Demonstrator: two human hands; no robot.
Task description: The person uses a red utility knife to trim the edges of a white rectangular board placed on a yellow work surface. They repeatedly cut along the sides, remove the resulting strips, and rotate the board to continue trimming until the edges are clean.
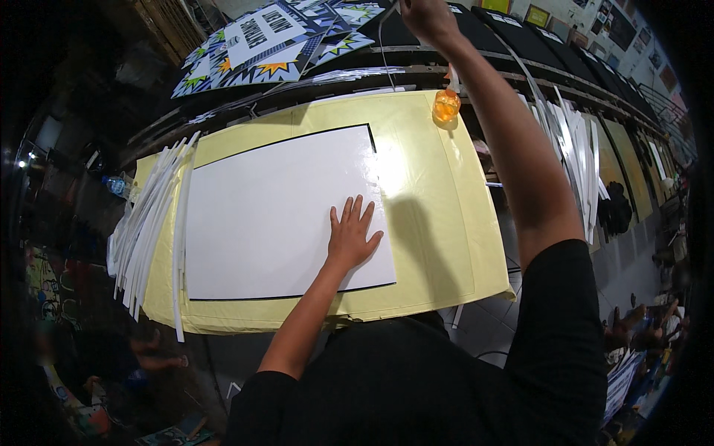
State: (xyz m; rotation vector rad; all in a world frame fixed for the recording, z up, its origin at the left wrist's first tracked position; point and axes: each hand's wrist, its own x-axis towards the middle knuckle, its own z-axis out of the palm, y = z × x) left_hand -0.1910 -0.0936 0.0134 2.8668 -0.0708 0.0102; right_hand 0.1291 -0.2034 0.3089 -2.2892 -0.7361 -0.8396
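Observation:
My left hand [354, 234] lies flat, fingers spread, on the right part of a large white sheet [256, 215] with dark edges. The sheet rests on a table covered in yellow plastic [439, 260]. Raised high beyond the table's far side, my right hand [431, 24] is closed, its fingertips partly cut off by the picture's upper edge. A thin strip [383, 44] curves down beside its fingers; whether they grip it is not plain. Below the right hand, an orange spray bottle [446, 108] stands at the table's far right corner.
Long white strips [152, 223] overhang the table's left edge, and more white strips [573, 141] lean at the right. Printed boards [279, 37] are piled behind the table, beside black panels [513, 30]. A plastic bottle [115, 186] is at the far left. Other people sit at both sides.

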